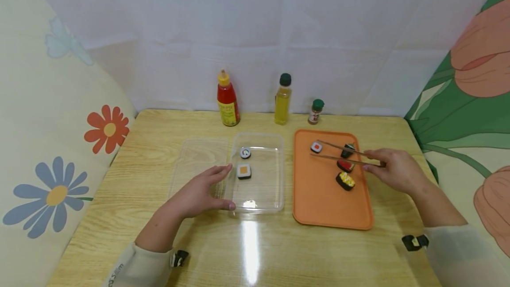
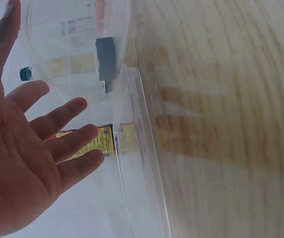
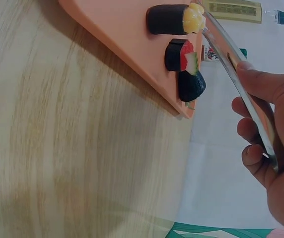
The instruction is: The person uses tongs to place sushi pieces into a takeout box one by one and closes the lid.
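My right hand point(image 1: 394, 169) holds metal tongs point(image 3: 241, 84), pinched between thumb and fingers. Their two arms are spread, and in the head view the tips lie on either side of a small white sushi roll with a red centre point(image 1: 316, 147). That roll sits at the upper left of an orange tray point(image 1: 318, 203). Also on the tray are a corn-topped sushi piece point(image 1: 345, 181), a red-topped one point(image 1: 345, 165) and a dark green-black one point(image 1: 348, 150). Fingers spread, my left hand point(image 1: 203, 191) is beside the left edge of a clear plastic box point(image 1: 263, 189), gripping nothing.
Inside the box lie a round roll point(image 1: 245, 153) and a square orange-centred roll point(image 1: 244, 171). Its clear lid point(image 1: 195, 154) extends to the left. Behind stand a red sauce bottle point(image 1: 228, 103), an oil bottle point(image 1: 282, 103) and a small green-capped jar point(image 1: 315, 112), near the white cloth.
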`<state>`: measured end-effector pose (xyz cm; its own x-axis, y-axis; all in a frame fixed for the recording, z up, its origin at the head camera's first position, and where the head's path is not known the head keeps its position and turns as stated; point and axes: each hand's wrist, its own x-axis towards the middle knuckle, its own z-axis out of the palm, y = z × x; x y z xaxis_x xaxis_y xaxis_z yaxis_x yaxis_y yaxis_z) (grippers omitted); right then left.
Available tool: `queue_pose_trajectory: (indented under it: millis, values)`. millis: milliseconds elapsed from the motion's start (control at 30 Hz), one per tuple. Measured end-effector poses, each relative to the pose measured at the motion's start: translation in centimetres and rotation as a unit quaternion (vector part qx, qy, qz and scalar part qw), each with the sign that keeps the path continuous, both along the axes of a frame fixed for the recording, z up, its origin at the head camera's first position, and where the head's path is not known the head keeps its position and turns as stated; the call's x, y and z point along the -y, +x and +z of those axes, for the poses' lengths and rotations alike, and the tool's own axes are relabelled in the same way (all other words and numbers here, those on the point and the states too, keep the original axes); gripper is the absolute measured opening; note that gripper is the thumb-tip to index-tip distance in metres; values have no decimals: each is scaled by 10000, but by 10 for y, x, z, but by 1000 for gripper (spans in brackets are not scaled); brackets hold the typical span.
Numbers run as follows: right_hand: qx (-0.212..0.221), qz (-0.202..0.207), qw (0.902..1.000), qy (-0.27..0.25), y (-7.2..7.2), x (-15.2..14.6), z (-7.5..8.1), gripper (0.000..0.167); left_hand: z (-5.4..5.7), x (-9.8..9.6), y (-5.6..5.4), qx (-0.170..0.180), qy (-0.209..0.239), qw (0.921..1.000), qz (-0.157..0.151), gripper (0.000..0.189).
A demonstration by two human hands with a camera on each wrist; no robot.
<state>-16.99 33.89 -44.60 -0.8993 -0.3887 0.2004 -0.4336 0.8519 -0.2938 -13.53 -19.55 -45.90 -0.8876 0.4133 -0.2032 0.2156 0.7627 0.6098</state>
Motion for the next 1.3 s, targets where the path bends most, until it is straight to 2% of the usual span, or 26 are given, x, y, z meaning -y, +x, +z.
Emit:
queue_pose_trajectory:
  millis: [433,800,1300]
  values:
    - [239,-65,9997,-38,-1,1,-4,40,0,-1,1,-43,16,10000,1,109]
    - [-63,13,10000,-17,0,1,-8,36,1,-1,1,-57,-14,10000,-16,109]
    - [-290,106,9995,-44,3,2,-5,35,2,-2,0,-17,-23,10000,-38,109]
